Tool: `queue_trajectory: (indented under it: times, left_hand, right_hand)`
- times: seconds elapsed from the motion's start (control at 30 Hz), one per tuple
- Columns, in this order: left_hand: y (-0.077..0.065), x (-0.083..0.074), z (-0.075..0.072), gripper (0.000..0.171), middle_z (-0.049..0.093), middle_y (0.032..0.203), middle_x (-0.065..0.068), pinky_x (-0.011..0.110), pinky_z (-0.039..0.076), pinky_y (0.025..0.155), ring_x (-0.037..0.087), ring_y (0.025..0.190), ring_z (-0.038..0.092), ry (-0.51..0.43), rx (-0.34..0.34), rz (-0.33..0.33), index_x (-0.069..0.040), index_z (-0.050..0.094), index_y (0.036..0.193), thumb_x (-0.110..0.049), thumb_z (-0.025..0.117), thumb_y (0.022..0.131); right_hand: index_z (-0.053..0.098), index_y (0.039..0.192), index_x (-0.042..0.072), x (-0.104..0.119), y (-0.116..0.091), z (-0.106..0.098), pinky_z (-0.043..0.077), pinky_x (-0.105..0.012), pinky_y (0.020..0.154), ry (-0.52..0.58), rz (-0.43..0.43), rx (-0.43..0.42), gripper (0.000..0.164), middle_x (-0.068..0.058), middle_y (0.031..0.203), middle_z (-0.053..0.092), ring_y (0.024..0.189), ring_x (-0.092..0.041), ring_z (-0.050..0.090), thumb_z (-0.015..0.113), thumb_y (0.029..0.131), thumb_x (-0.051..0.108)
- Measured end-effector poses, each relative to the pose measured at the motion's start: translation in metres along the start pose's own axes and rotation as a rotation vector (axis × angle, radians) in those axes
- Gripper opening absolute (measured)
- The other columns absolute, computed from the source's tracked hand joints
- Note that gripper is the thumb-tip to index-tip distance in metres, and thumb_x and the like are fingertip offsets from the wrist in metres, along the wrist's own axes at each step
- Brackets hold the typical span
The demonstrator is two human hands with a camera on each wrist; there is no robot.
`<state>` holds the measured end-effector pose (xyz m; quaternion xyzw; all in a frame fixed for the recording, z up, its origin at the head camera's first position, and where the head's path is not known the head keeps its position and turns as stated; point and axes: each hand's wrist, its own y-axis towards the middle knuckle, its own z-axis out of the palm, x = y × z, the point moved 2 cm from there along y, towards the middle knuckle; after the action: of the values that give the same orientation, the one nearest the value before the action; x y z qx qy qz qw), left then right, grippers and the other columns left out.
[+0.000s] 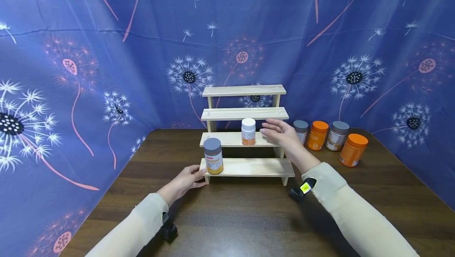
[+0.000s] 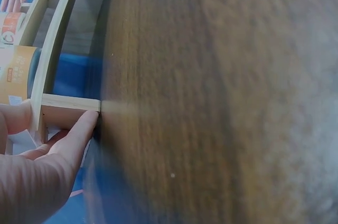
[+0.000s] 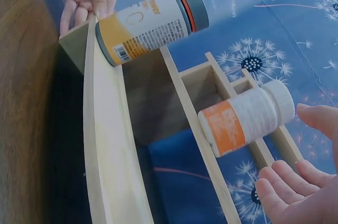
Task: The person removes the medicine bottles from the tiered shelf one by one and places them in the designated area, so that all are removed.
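A four-tier wooden display shelf (image 1: 256, 167) stands on the table. My left hand (image 1: 185, 178) holds its lower left corner, the thumb at the board's end and the fingers against the short leg (image 2: 71, 109). Close to that thumb, on the lowest tier, a grey-lidded supplement jar (image 1: 213, 156) with a white and yellow label stands upright. One tier higher is a small white pill bottle (image 1: 248, 131) with an orange band. My right hand (image 1: 282, 133) is just right of this bottle, fingers loosely extended, with a gap between them in the right wrist view (image 3: 301, 176).
Right of the shelf, several jars stand on the dark wooden table (image 1: 241, 217): a grey-lidded jar (image 1: 300, 130), an orange jar (image 1: 317, 135), another grey-lidded jar (image 1: 336, 136) and another orange jar (image 1: 353, 150). A blue dandelion-print cloth (image 1: 142, 63) hangs behind.
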<state>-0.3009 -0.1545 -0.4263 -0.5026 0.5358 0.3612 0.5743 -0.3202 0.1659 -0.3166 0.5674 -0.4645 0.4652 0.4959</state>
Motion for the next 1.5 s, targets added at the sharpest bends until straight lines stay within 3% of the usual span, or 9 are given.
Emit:
queue_trajectory:
  times: [0.33,0.47,0.8,1.07,1.5]
  left_hand:
    - [0.001,0.0,-0.004,0.042,0.057,0.127,0.029,0.041,0.058,0.093,0.037,0.116,0.06,0.007,-0.026,-0.037,0.011,0.043,0.137,-0.01,0.05,0.101]
    - [0.001,0.0,-0.005,0.044,0.057,0.129,0.028,0.041,0.058,0.093,0.037,0.116,0.059,-0.004,-0.025,-0.048,0.009,0.041,0.138,-0.011,0.052,0.1]
    - [0.0,0.0,-0.004,0.049,0.054,0.132,0.029,0.04,0.058,0.093,0.039,0.119,0.057,-0.01,-0.021,-0.065,0.008,0.038,0.141,-0.014,0.053,0.1]
    - [0.0,-0.001,-0.004,0.049,0.053,0.133,0.029,0.04,0.058,0.092,0.039,0.12,0.056,-0.004,-0.014,-0.07,0.007,0.038,0.142,-0.015,0.053,0.1]
    - [0.0,0.0,-0.004,0.05,0.05,0.136,0.03,0.039,0.059,0.092,0.038,0.122,0.055,0.007,-0.006,-0.068,0.008,0.037,0.142,-0.017,0.052,0.101]
  right_hand:
    - [0.038,0.146,0.005,-0.003,0.008,0.014,0.042,-0.049,0.112,0.059,0.017,0.02,0.064,-0.019,0.146,0.046,0.103,-0.005,0.059,0.068,0.091,0.018]
    - [0.037,0.146,0.005,-0.003,0.011,0.02,0.041,-0.048,0.113,0.08,0.008,0.046,0.063,-0.019,0.146,0.045,0.113,-0.013,0.056,0.067,0.091,0.015]
    - [0.038,0.146,0.007,-0.009,0.022,0.035,0.046,-0.036,0.107,0.065,0.004,0.044,0.062,-0.018,0.142,0.049,0.119,-0.019,0.052,0.066,0.091,0.009]
    - [0.038,0.147,0.007,-0.014,0.022,0.04,0.032,-0.043,0.119,0.048,0.032,0.041,0.062,-0.022,0.142,0.049,0.132,-0.031,0.045,0.065,0.091,0.011]
    - [0.042,0.143,0.005,-0.009,0.02,0.042,0.041,-0.039,0.113,0.052,0.019,0.015,0.056,-0.023,0.14,0.051,0.127,-0.029,0.048,0.064,0.092,0.008]
